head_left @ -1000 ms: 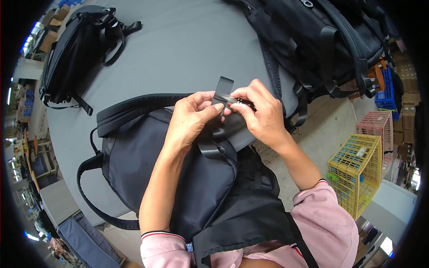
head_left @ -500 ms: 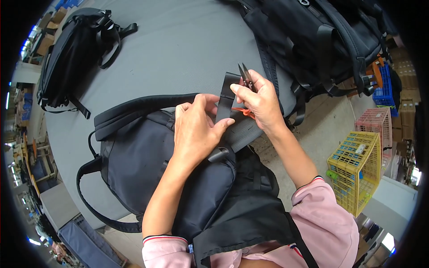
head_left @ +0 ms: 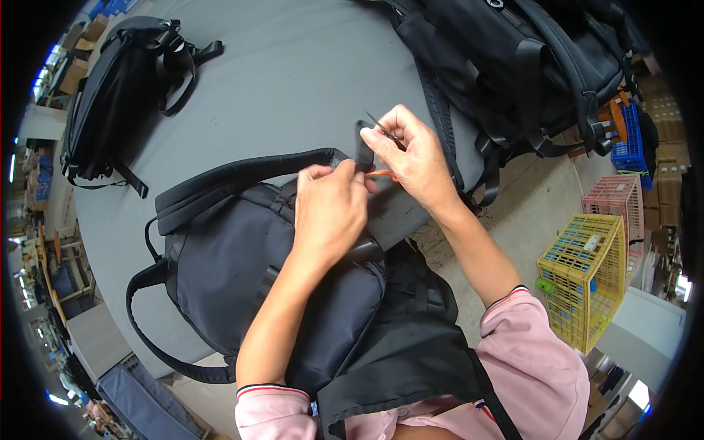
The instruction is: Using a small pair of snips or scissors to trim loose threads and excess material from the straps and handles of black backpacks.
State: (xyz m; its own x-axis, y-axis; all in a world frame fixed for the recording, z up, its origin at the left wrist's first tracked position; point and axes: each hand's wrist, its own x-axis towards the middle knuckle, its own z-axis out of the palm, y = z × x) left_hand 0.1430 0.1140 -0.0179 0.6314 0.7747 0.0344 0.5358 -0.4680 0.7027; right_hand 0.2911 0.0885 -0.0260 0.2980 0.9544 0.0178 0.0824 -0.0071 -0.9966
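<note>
Can read no words, numbers or signs. Can make out only a small pale label on the upper face of the yellow crate, too small and blurred to decipher. Shows also a round, light-coloured emblem on the black bag at upper right, set close against the top edge of the view and likewise too small to read. Cannot tell whether the cardboard boxes stacked at far right carry any print.
</note>
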